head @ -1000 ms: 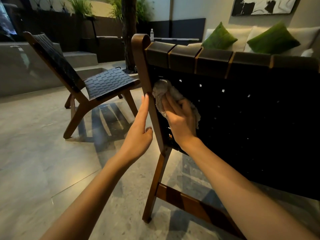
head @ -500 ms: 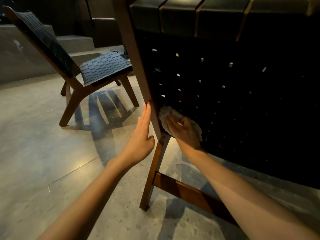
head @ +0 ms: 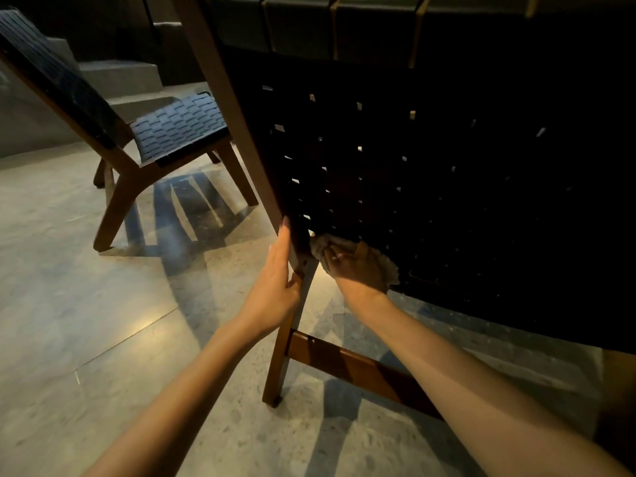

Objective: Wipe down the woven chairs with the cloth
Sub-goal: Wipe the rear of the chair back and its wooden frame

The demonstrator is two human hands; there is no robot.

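While the second woven chair (head: pixel 172 132) stands well apart at the far left, across an open stretch of floor (head: pixel 86 304), your work is on the back of the near chair (head: pixel 481 201). Your left hand (head: pixel 275 290) lies flat along the outer side of the wooden upright (head: pixel 237 125), fingers straight and together and thumb resting on the frame, steadying it rather than clasping it. Just right of that upright the cloth (head: pixel 320 247) is bunched against the bottom left corner of the woven back. Your right hand (head: pixel 358 270) presses it there with fingers lying nearly straight over it, holding it by pressure and not by a pinch, as far as shows. I judge this to be the wiping of the backrest's rear face, with the stroke at the bottom of the strip beside the upright. The next move calls for shifting the cloth rightward to a fresh strip and keeping even pressure, so it does not snag in the small gaps of the weave. Mind the lower edge of the weave just under your hand, where the cloth could slip off, and the crossbar (head: pixel 361 368) below it. To the right the back runs wide with nothing in the way, though its far part is too dark to read.
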